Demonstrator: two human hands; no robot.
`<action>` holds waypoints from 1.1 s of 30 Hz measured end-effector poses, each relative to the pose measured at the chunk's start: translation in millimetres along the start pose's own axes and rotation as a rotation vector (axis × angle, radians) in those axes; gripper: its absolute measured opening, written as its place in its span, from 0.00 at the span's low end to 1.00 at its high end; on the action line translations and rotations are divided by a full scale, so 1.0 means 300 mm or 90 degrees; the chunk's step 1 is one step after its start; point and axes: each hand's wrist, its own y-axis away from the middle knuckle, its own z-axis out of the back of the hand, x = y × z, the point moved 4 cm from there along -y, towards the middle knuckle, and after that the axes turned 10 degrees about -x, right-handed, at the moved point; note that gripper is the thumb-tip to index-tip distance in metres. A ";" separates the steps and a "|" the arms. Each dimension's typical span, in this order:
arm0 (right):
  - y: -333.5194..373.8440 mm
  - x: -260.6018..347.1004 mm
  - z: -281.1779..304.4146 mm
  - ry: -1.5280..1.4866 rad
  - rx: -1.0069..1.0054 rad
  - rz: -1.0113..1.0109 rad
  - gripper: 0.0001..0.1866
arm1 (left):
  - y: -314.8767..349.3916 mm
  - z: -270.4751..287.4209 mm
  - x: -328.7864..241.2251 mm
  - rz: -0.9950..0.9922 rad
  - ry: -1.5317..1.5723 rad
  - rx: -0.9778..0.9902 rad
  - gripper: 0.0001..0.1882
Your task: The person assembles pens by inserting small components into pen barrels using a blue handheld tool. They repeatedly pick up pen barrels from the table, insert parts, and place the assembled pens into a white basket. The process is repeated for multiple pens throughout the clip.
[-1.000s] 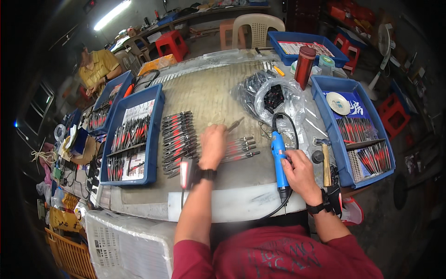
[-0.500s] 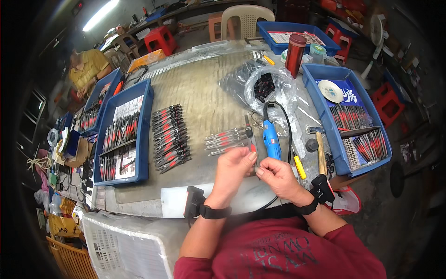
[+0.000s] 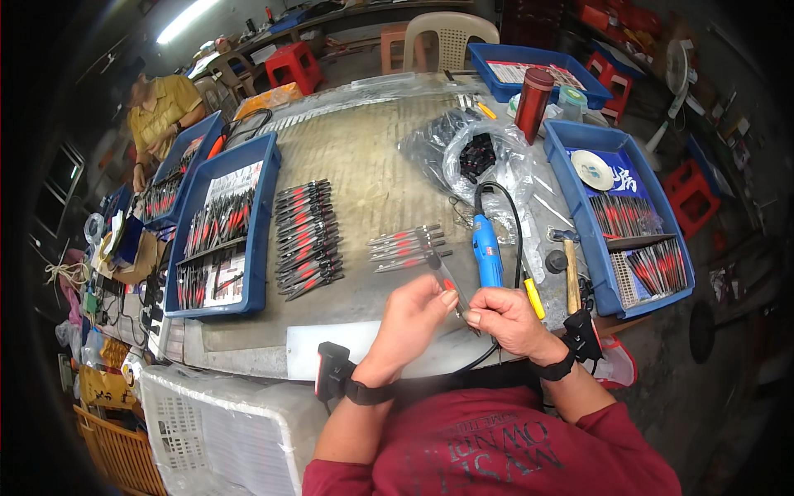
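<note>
Near the table's front edge, my left hand (image 3: 411, 324) pinches a slim grey tool (image 3: 444, 273) with a red inlay; its exact kind I cannot make out. One dark end points away from me and leans left. My right hand (image 3: 510, 321) has thumb and forefinger closed on the near end of the same piece. Just beyond my hands lies a short row of similar grey-and-red tools (image 3: 403, 243). Farther left is a longer column of them (image 3: 308, 240). A blue corded electric screwdriver (image 3: 487, 252) lies right of the held tool.
Blue trays (image 3: 272, 186) of such tools stand left, and another tray (image 3: 556, 178) stands right. A plastic bag (image 3: 506, 149) with black parts sits beyond the screwdriver. A hammer (image 3: 572, 277), yellow handle (image 3: 534, 298) and red flask (image 3: 533, 106) are rightward. Someone in yellow (image 3: 165, 103) sits far left.
The held tool has come lower and tilts more to the left. Both hands remain pinched on it, and my right hand has shifted slightly. The view has shifted a little.
</note>
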 end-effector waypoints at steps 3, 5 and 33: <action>-0.005 0.012 0.008 0.015 0.009 -0.020 0.06 | 0.011 0.018 -0.012 0.002 -0.017 0.000 0.09; -0.012 0.036 0.010 0.061 0.018 0.035 0.07 | 0.017 0.035 -0.019 0.007 -0.038 0.000 0.09; 0.035 0.045 -0.077 -0.207 0.160 -0.160 0.05 | 0.048 0.058 -0.027 0.082 0.324 0.223 0.28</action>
